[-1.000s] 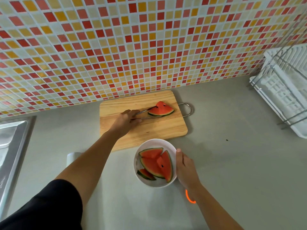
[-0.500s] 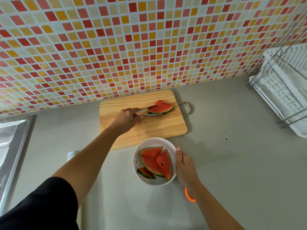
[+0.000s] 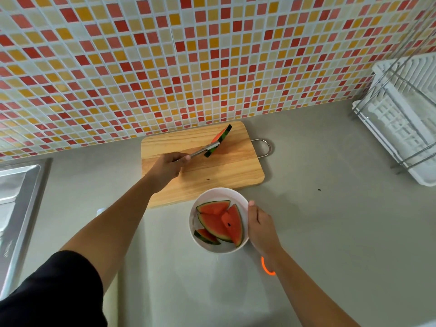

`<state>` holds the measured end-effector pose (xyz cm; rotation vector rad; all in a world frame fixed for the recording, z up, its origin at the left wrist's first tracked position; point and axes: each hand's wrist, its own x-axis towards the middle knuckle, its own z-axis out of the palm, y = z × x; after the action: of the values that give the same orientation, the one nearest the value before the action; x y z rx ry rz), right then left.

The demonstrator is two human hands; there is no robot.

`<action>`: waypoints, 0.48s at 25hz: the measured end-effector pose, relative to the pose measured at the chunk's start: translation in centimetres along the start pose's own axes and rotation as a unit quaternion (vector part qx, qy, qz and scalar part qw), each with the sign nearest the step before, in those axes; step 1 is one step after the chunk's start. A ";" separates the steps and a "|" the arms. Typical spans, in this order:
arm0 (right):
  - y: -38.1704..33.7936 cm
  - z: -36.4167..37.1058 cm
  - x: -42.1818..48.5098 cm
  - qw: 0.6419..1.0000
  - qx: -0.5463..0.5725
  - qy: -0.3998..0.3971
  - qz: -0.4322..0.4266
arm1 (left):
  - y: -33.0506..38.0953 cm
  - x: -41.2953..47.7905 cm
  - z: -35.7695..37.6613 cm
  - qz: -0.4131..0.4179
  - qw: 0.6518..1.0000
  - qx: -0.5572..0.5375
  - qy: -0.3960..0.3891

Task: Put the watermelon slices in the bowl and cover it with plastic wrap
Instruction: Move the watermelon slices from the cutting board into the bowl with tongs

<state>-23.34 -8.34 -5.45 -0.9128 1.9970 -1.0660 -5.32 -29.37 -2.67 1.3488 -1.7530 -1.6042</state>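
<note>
1. Far left, a stainless steel sink (image 3: 14, 197) is cut off by the frame edge
2. Left hand (image 3: 168, 167) is closed round a pair of metal tongs (image 3: 204, 150); they pinch a red watermelon slice with green rind (image 3: 220, 139), tilted up on edge over the pale wooden cutting board with a wire handle (image 3: 212, 171)
3. The round white bowl (image 3: 219, 192) sits on the grey counter (image 3: 330, 232) just in front of the board, four slices (image 3: 219, 223) overlapping inside
4. Right hand (image 3: 260, 228) rests against the bowl's right rim, thumb on the edge; its fingers are hidden behind it, so can't tell how tight the grip is
5. An orange curved thing (image 3: 266, 267) peeks out beside the right wrist, mostly hidden
6. White dish rack (image 3: 405, 119) is cropped at far right
</note>
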 end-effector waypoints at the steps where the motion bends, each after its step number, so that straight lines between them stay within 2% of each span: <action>1: 0.1 0.0 0.0 1.000 0.000 0.002 -0.007 | 0.2 -0.6 -0.2 0.004 1.000 -0.004 -0.003; 5: 0.4 0.1 0.1 1.000 -0.014 0.007 -0.010 | 0.9 -4.3 -1.3 0.025 0.999 -0.020 -0.016; 12: 0.3 0.0 0.2 0.999 -0.032 -0.001 -0.003 | -0.3 -14.3 -2.4 0.048 0.997 0.050 -0.023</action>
<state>-23.52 -8.36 -5.74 -0.9537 2.0392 -1.0092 3.14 -18.52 1.98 1.2609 -1.9183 -1.5260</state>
